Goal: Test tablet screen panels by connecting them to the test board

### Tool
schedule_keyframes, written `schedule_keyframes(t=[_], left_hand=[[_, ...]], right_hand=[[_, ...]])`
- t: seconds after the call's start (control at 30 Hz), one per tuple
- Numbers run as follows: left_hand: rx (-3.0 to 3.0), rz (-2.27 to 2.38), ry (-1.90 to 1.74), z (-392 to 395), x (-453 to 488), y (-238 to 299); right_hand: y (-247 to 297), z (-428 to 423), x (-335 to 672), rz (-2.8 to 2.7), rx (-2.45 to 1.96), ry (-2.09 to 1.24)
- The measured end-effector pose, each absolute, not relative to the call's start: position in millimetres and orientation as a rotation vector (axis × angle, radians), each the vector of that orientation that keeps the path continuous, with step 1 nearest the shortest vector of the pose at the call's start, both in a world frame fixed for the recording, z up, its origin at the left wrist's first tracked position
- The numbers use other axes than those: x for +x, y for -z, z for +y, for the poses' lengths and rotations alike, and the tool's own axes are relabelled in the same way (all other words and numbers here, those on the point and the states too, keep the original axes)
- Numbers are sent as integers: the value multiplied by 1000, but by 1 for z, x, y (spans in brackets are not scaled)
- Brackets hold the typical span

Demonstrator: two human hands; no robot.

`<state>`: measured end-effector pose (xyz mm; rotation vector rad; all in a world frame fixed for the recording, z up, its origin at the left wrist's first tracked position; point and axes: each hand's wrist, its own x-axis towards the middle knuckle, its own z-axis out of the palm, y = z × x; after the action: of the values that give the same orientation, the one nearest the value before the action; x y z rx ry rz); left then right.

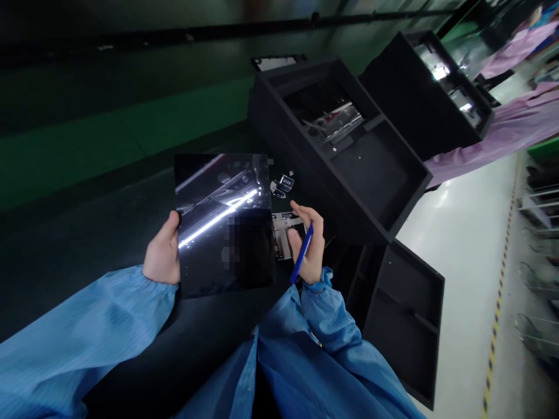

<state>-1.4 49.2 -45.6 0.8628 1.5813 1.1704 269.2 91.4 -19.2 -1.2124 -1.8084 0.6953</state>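
My left hand [163, 253] grips the left edge of a glossy black panel [222, 224], held tilted above the dark table; its face reflects ceiling lights. My right hand [310, 241] is curled around a blue pen-like tool [302, 255] at the panel's right edge. Just behind that hand a small white part with printed markings [283, 233] lies on the table. Small metal clips [283, 185] lie beyond the panel's top right corner. Both arms wear blue sleeves.
A stack of black foam trays [371, 174] stands to the right, its top tray holding metal parts [334, 119]. More black trays [406, 314] sit lower right and far right [432, 93]. A person in a pink coat [502, 139] works at the far right.
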Motion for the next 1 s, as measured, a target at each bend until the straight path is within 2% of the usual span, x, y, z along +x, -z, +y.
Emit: schedule_keyframes(t=[0.1, 0.2, 0.3, 0.4, 0.77, 1.0], left_hand=[[734, 1405, -1146, 54, 6, 33], [316, 1130, -1190, 56, 15, 17], [-102, 1042, -1255, 58, 23, 1], [-238, 1031, -1313, 59, 28, -7], [-80, 981, -1330, 54, 28, -3], [-50, 1113, -1320, 54, 31, 0]], right_hand=[[10, 84, 248, -1839, -1009, -1039], [11, 82, 234, -1780, -940, -1121], [15, 80, 225, -1703, -1026, -1066], [16, 78, 219, -1713, -1169, -947], [20, 75, 222, -1625, -1112, -971], [-17, 138, 239, -1686, -1218, -663]])
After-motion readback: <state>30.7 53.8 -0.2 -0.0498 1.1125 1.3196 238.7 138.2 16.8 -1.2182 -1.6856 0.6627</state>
